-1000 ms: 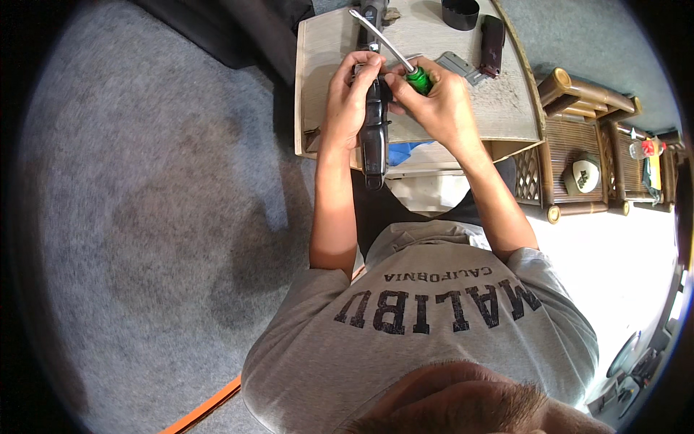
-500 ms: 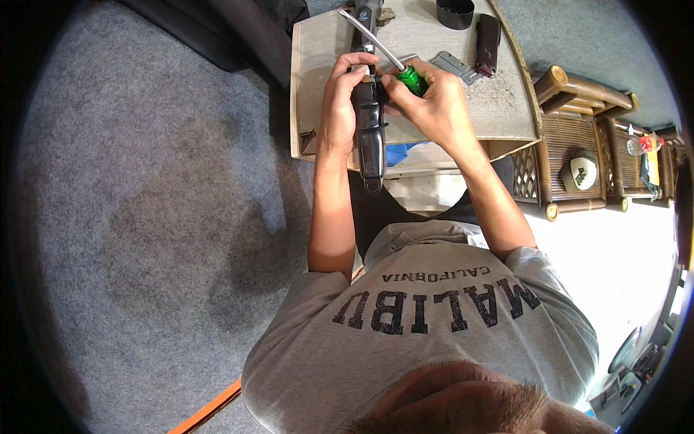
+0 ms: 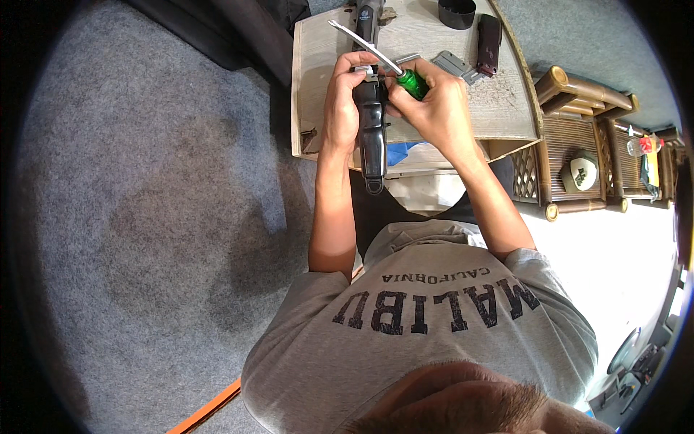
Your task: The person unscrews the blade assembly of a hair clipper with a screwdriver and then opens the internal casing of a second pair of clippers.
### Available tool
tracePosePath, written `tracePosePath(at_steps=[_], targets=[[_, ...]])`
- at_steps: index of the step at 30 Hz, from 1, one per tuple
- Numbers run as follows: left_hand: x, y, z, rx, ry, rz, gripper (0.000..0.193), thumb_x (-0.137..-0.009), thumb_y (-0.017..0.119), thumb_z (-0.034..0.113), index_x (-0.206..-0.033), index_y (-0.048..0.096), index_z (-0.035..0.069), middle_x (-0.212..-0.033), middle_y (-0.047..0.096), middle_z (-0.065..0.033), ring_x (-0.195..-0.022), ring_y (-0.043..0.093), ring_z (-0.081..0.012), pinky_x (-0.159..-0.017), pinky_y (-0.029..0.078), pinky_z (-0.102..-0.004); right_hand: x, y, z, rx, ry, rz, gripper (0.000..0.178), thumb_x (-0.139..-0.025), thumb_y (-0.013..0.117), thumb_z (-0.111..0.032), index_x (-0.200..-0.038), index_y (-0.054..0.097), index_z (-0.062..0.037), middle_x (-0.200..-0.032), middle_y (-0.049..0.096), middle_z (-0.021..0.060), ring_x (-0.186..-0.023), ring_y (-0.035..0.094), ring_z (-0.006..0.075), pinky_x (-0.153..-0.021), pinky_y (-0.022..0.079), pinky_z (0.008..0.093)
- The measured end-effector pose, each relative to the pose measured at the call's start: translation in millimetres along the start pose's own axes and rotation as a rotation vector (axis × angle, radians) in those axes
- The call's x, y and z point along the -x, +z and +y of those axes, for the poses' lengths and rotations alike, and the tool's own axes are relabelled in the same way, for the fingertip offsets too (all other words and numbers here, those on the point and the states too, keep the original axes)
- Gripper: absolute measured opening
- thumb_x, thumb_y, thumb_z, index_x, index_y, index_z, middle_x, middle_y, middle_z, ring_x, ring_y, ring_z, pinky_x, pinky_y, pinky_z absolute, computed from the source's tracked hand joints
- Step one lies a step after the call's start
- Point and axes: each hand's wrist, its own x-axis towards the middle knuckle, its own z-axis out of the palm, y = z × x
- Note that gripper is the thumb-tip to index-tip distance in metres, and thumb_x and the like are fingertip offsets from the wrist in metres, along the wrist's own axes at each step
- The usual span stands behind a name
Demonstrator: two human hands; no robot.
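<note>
A glossy black hair clipper point(image 3: 373, 134) is held up at the near edge of the small table, its hanging loop toward me. My left hand point(image 3: 343, 101) is closed around its head end from the left, thumb and fingers at the pale metal blade part point(image 3: 367, 73). In my right hand point(image 3: 442, 107) is a screwdriver point(image 3: 413, 84) with a green handle; its bare shaft points up and to the left, above the clipper and clear of it. The right thumb and fingertips come close to the clipper's right side; whether they pinch a small part there is hidden.
On the pale wooden table point(image 3: 499, 108) lie a grey flat piece point(image 3: 452, 64), a dark maroon casing point(image 3: 489, 45), a black round cup point(image 3: 456, 13) and a dark grey device point(image 3: 367, 22). Dark crumbs dot the right side. A bamboo bench with a cap point(image 3: 580, 173) stands at right.
The screwdriver's tip has swung slightly left and down. The clipper's head has shifted a little to the right and its blade part shows more. Both hands keep their hold.
</note>
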Motion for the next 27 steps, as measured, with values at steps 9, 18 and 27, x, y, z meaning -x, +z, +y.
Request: tracePosePath(at_steps=[9, 18, 27], targets=[[4, 5, 9, 0.104, -0.109, -0.027, 0.04, -0.101, 0.039, 0.028, -0.129, 0.057, 0.005, -0.113, 0.068, -0.014, -0.096, 0.073, -0.0234, -0.071, 0.067, -0.0432, -4, -2, 1, -0.037, 0.028, -0.023, 0.021, -0.086, 0.076, -0.02, -0.094, 0.075, 0.0, -0.068, 0.071, 0.0147, -0.063, 0.074, 0.026, -0.065, 0.057, 0.0376], [4, 13, 17, 0.041, -0.088, 0.026, 0.033, -0.097, 0.053, 0.022, -0.122, 0.058, 0.001, -0.094, 0.059, -0.0077, -0.072, 0.067, -0.0163, -0.057, 0.064, -0.0357, -4, -2, 4, -0.034, 0.023, -0.022, 0.02, -0.084, 0.076, -0.019, -0.091, 0.074, -0.0002, -0.067, 0.071, 0.0146, -0.062, 0.073, 0.0246, -0.064, 0.056, 0.038], [4, 16, 19, 0.029, -0.095, 0.064, 0.031, -0.097, 0.054, 0.021, -0.121, 0.059, 0.001, -0.092, 0.06, -0.0071, -0.07, 0.066, -0.0149, -0.054, 0.062, -0.0334, -2, -3, 4, -0.047, 0.073, -0.046, 0.02, -0.09, 0.076, -0.017, -0.101, 0.076, -0.0005, -0.071, 0.069, 0.0061, -0.068, 0.059, 0.0059, -0.063, 0.051, 0.0293]])
